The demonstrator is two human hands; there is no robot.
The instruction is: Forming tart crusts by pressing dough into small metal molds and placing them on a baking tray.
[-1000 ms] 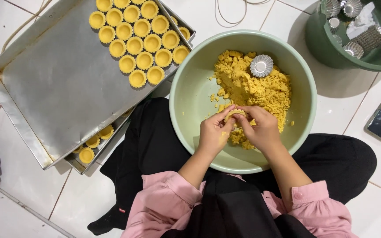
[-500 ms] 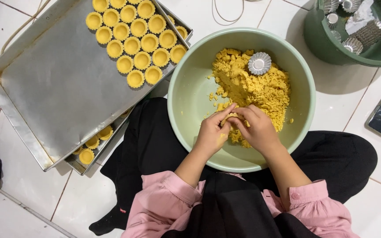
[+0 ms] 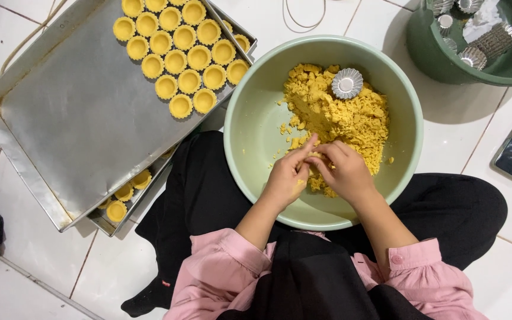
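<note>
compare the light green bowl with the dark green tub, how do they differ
The light green bowl sits whole in view on the person's lap; the dark green tub stands on the tiled floor, cut off by the frame's edge. The bowl holds crumbly yellow dough and one fluted metal mould; the tub holds several moulds and no dough. Both hands work in the bowl, none in the tub. Both are round and green.

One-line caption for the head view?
Both hands, left hand and right hand, work yellow dough in a green bowl.

head view, straight down, close over bowl [image 3: 250, 130]
</note>
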